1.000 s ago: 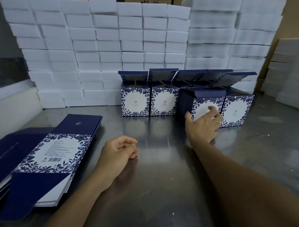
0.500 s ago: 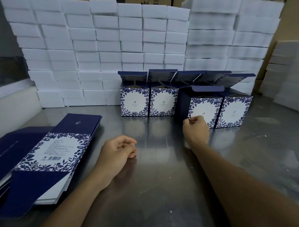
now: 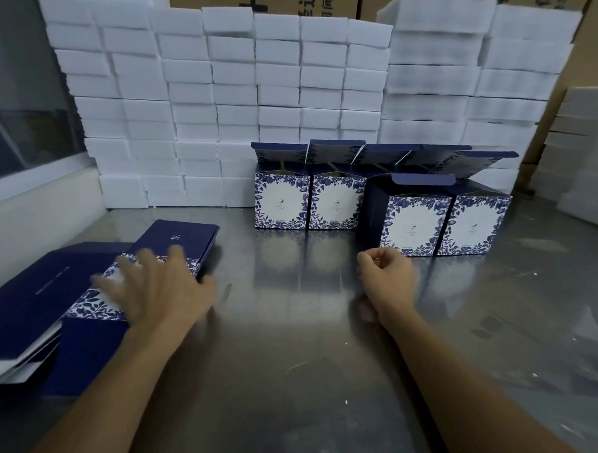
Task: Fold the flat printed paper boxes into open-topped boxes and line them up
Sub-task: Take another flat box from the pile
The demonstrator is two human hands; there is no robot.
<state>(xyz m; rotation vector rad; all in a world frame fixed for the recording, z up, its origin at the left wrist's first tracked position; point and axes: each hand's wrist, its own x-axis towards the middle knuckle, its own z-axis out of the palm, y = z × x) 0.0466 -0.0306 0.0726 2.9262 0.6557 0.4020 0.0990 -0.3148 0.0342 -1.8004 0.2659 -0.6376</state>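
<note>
Several folded blue-and-white floral boxes stand in a row at the back of the steel table, lids up; the newest folded box (image 3: 412,222) sits a little forward of its neighbours. My right hand (image 3: 389,278) hovers just in front of it, fingers loosely curled, holding nothing. A stack of flat printed boxes (image 3: 40,304) lies at the left. My left hand (image 3: 158,288), blurred by motion, is spread with fingers straight over the top flat box's floral panel.
A wall of stacked white foam blocks (image 3: 228,96) rises behind the boxes, with more foam stacks (image 3: 585,153) at the right. Bare steel table (image 3: 295,346) lies between my arms. A pale ledge (image 3: 34,214) borders the left side.
My right hand drew back from the newest box and curled loosely. My left hand left its resting spot on the table and swung left onto the flat stack, fingers spreading.
</note>
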